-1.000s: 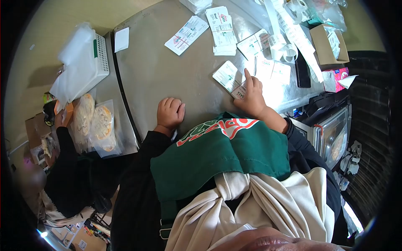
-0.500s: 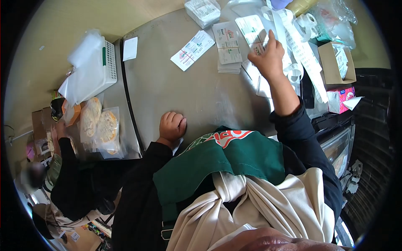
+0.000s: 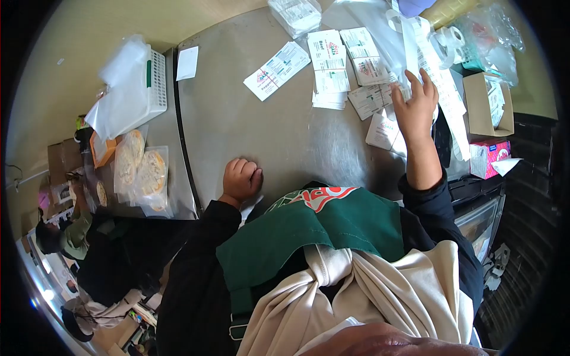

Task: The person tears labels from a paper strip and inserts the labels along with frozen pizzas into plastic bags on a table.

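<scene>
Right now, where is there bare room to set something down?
Bare: the middle of the grey metal counter, bordered by the black seam, white printed slips and the left hand. Crowded: around the right hand, with long white paper strips.

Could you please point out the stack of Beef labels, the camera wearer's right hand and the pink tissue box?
Stack of Beef labels (image 3: 329,63): head view, middle of its printed top.
Right hand (image 3: 417,110): head view, back of the hand.
Pink tissue box (image 3: 494,153): head view, its pink side.
</scene>
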{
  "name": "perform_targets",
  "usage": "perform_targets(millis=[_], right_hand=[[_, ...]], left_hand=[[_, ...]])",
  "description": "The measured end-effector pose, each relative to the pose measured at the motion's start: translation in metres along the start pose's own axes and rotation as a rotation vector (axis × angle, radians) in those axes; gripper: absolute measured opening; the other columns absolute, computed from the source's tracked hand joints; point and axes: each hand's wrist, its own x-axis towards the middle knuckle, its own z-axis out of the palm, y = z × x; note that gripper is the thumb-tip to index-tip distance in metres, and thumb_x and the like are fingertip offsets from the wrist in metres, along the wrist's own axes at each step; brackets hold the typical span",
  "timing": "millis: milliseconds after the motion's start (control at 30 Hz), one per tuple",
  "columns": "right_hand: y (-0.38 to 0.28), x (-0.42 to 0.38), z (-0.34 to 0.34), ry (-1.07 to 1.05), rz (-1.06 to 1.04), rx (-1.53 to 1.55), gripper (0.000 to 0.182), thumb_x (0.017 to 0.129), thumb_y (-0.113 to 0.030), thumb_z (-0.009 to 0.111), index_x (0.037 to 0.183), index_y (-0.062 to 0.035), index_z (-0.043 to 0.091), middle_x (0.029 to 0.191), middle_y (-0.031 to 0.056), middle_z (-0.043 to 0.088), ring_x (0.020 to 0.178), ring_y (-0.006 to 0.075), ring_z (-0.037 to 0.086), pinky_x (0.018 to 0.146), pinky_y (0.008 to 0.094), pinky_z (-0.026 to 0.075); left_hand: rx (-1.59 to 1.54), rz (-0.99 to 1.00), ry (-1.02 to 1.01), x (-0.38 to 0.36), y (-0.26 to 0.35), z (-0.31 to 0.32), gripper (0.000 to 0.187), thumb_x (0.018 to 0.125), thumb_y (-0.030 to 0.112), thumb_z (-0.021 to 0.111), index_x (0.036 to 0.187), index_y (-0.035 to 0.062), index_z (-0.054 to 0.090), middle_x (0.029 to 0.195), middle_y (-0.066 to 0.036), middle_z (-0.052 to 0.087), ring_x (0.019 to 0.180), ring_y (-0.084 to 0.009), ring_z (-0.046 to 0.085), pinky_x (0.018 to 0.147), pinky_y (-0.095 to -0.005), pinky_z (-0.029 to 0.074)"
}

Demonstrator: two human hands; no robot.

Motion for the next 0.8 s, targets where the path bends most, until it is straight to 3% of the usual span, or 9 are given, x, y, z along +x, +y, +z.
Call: perform_targets(millis=[100, 333, 467, 600, 700, 800], right_hand=[[-0.003, -0.015, -0.001, -0.036, -0.152, 0.086, 0.038, 0.071, -0.015, 0.069, 0.106, -0.0058, 0.06, 0.124, 0.0207, 0.046, 0.113, 0.0391, 0.041, 0.097, 0.0466, 0.033], [-0.047, -0.059, 0.012, -0.454, -0.336, 0.456, 0.036, 0.071, -0.014, 0.068, 0.105, -0.0062, 0.06, 0.121, 0.0158, 0.049, 0.113, 0.0371, 0.043, 0.095, 0.0437, 0.037], [-0.067, -0.068, 0.026, -0.587, -0.451, 0.544, 0.033, 0.071, -0.011, 0.067, 0.103, -0.0056, 0.06, 0.117, 0.0151, 0.052, 0.111, 0.0363, 0.046, 0.094, 0.0434, 0.038], [-0.099, -0.046, 0.051, -0.506, -0.629, 0.501, 0.03, 0.072, -0.01, 0.065, 0.101, -0.0065, 0.06, 0.113, 0.0136, 0.055, 0.108, 0.0348, 0.047, 0.094, 0.0436, 0.038], [-0.123, -0.02, 0.098, -0.461, -0.702, 0.396, 0.035, 0.078, -0.012, 0.057, 0.112, -0.0083, 0.057, 0.121, 0.0133, 0.051, 0.116, 0.0338, 0.043, 0.1, 0.0441, 0.032], [-0.144, 0.006, 0.143, -0.437, -0.798, 0.039, 0.045, 0.082, -0.013, 0.049, 0.126, -0.0117, 0.047, 0.133, 0.012, 0.043, 0.128, 0.032, 0.034, 0.107, 0.0465, 0.022]], left_hand=[[0.018, -0.001, 0.015, 0.001, 0.001, 0.0, 0.013, 0.075, 0.019, 0.06, 0.073, 0.0089, 0.053, 0.07, -0.009, 0.051, 0.07, -0.0301, 0.051, 0.07, -0.0401, 0.041], [-0.054, 0.009, 0.038, 0.003, 0.001, -0.001, 0.015, 0.075, 0.019, 0.059, 0.071, 0.0079, 0.051, 0.069, -0.01, 0.048, 0.069, -0.0308, 0.049, 0.068, -0.0406, 0.04], [-0.055, -0.01, 0.021, 0.003, 0.002, -0.007, 0.014, 0.074, 0.017, 0.06, 0.07, 0.0078, 0.051, 0.069, -0.01, 0.049, 0.069, -0.0302, 0.049, 0.068, -0.04, 0.04], [-0.064, -0.001, -0.001, 0.004, 0.001, -0.009, 0.012, 0.073, 0.016, 0.06, 0.071, 0.0079, 0.051, 0.07, -0.01, 0.049, 0.069, -0.0298, 0.049, 0.068, -0.0398, 0.04], [-0.092, -0.002, 0.016, 0.002, 0.002, -0.01, 0.011, 0.073, 0.016, 0.06, 0.072, 0.0079, 0.051, 0.071, -0.01, 0.049, 0.07, -0.0295, 0.05, 0.069, -0.0397, 0.04], [-0.122, 0.0, 0.058, -0.001, -0.002, -0.005, 0.012, 0.073, 0.016, 0.06, 0.074, 0.0078, 0.052, 0.072, -0.01, 0.05, 0.072, -0.0294, 0.051, 0.069, -0.0397, 0.041]])
